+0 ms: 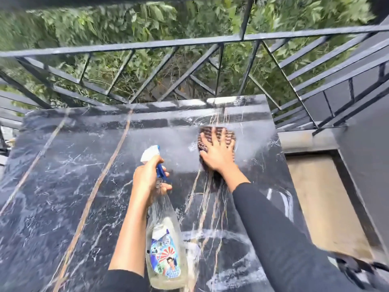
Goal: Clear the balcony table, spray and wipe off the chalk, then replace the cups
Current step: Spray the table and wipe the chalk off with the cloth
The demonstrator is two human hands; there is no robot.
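Left hand [147,182] grips the spray bottle [166,239] at its neck, fingers curled by the blue trigger, holding it over the table's [63,186] near middle. Right hand [216,152] presses flat, fingers spread, on the cloth [210,133] at the far right. Chalk [231,234] smears lie near the front edge.

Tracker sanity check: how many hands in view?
2. Left hand grips the bottle at mid-table; right hand presses the cloth flat on the table, farther right. None hidden.
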